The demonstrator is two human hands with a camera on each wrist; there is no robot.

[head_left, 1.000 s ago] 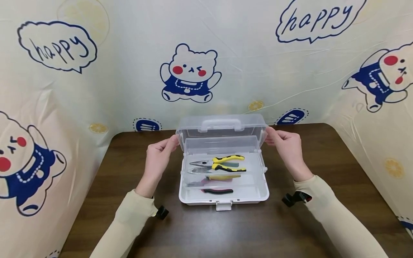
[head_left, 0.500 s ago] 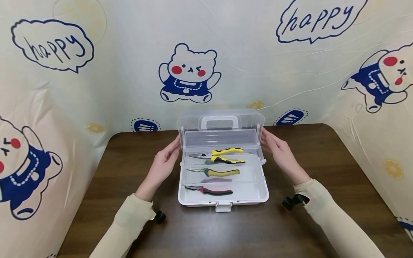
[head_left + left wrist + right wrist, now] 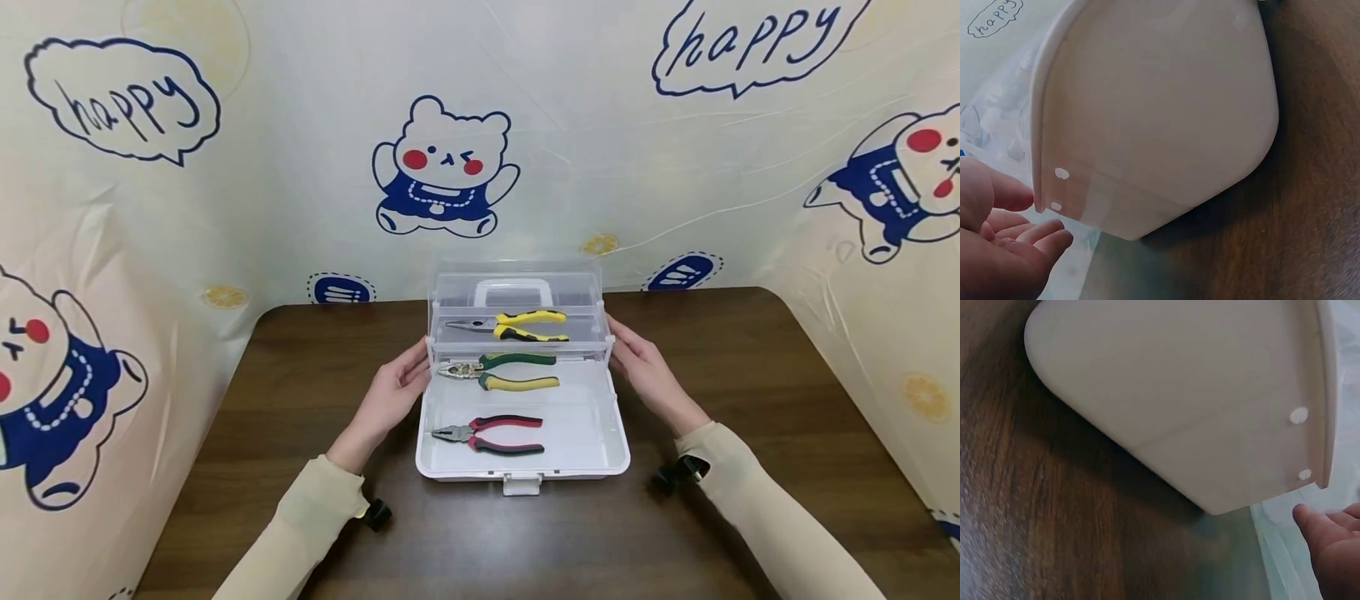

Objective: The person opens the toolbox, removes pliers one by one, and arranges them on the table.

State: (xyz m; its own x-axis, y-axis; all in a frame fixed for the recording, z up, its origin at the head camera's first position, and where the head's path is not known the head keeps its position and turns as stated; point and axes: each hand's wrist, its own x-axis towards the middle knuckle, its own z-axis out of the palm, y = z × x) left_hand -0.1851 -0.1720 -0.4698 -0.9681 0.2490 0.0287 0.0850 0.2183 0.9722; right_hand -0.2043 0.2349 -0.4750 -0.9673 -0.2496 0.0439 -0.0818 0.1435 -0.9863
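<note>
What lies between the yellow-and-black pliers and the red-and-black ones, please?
In the head view, the green-and-yellow pliers lie between them, with a clear plastic edge just beyond.

From above the near side, I look forward and down over the worktop (image 3: 495, 542) and box (image 3: 585, 429); my left wrist view faces its left wall (image 3: 1154, 125) up close, my right its right wall (image 3: 1172, 394). All three share the box.

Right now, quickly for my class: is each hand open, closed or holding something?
Left hand: open, beside the toolbox.
Right hand: open, holding nothing.
</note>
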